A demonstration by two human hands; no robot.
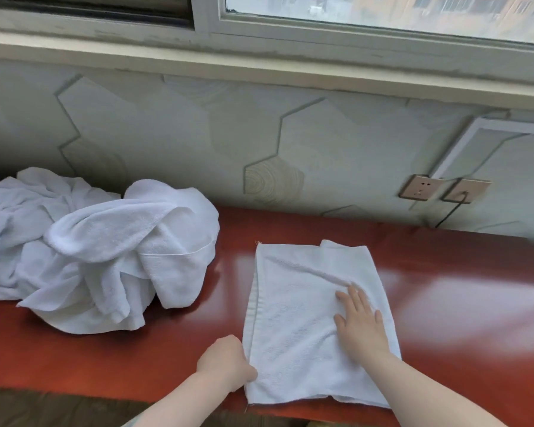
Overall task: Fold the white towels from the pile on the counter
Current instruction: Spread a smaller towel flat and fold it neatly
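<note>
One white towel (305,306) lies folded in a rough rectangle on the red counter (460,303), near its front edge, and both hands are on it. The right hand (359,325) rests flat on the right half of the cloth, fingers straight and a little spread, palm pressing down; it holds nothing. The left hand (225,362) is at the left lower edge of the towel, with the fingers curled; they seem to pinch the edge, but the fingertips are hidden under the hand, so the exact hold I cannot tell. The cloth is terry, with a fine looped surface, a hemmed border along the left side and soft wrinkles just ahead of the right fingers. A second layer shows at the far corner and at the near edge.

To the left, a little apart, sits the pile of white towels (99,248), crumpled and thick, with the same fluffy texture. The counter is smooth and glossy and reflects the light. Behind it the wall (198,134) has grey hexagon panels, one with a wood-ring pattern. Two metallic sockets (441,189) are on the wall at the right, with a dark cable (450,211) hanging from one. Above runs a pale window frame (259,57).
</note>
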